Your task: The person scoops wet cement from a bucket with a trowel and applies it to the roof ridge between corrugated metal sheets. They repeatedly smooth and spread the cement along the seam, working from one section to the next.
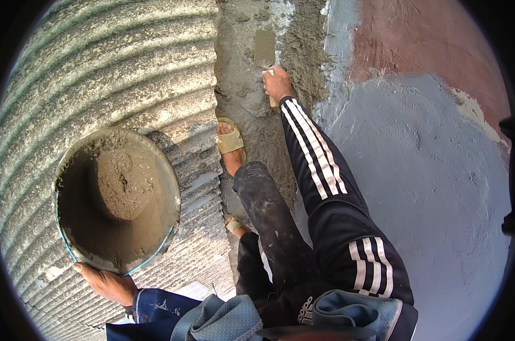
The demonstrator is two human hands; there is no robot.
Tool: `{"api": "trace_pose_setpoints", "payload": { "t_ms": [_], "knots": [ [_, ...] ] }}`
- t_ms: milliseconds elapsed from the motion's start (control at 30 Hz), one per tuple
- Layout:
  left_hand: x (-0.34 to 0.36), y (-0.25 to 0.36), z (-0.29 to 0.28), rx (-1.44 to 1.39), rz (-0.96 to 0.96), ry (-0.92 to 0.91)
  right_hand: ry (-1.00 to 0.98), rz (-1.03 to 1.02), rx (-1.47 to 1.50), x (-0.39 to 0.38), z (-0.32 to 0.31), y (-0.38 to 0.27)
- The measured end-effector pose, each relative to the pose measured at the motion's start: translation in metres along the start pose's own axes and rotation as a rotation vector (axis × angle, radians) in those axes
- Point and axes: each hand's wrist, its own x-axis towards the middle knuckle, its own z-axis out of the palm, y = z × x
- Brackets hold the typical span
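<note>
My right hand [278,84] is closed round the light handle of a trowel [264,48]. Its flat rectangular blade, coated in grey mortar, lies against the wet mortar strip [243,74] at the top middle. On the left, my left hand [108,284] grips the near lower edge of a round mortar-smeared bucket [78,199], its fingers partly hidden beneath it. The bucket tilts on the corrugated sheeting, its mouth facing me. Mortar [125,184] sits in the bottom, and a thin blue cord [150,260] runs along its outside.
Grey corrugated sheeting [126,74] spreads across the left, its edge meeting the mortar strip. To the right rises a wall with grey coating [416,170] and a reddish-brown area [433,40]. My sandalled feet [230,139] stand along the sheeting's edge.
</note>
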Motion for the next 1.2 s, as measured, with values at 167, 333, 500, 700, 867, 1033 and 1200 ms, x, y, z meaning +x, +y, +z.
{"api": "trace_pose_setpoints", "payload": {
  "t_ms": [167,333,500,700,867,1033,1200],
  "knots": [
    [0.0,0.006,0.006,-0.087,-0.103,-0.004,0.252,-0.062,-0.175,-0.001,-0.008,-0.022],
    [0.004,0.004,0.006,-0.154,-0.155,0.013,0.337,-0.09,-0.228,-0.034,-0.015,-0.036],
    [0.008,0.0,0.005,-0.189,-0.172,-0.012,0.398,-0.172,-0.145,-0.074,-0.037,-0.041],
    [0.009,-0.007,0.004,-0.281,-0.166,-0.053,0.434,-0.248,-0.042,-0.113,-0.056,-0.051],
    [0.006,-0.009,0.0,-0.304,-0.131,-0.121,0.474,-0.214,-0.057,-0.134,-0.067,-0.05],
    [0.003,-0.005,0.0,-0.248,-0.115,-0.105,0.586,-0.498,-0.323,-0.19,-0.073,-0.066],
    [0.002,-0.004,0.001,-0.275,-0.128,-0.12,-0.045,-0.828,0.006,-0.226,-0.071,-0.094]
  ]
}}
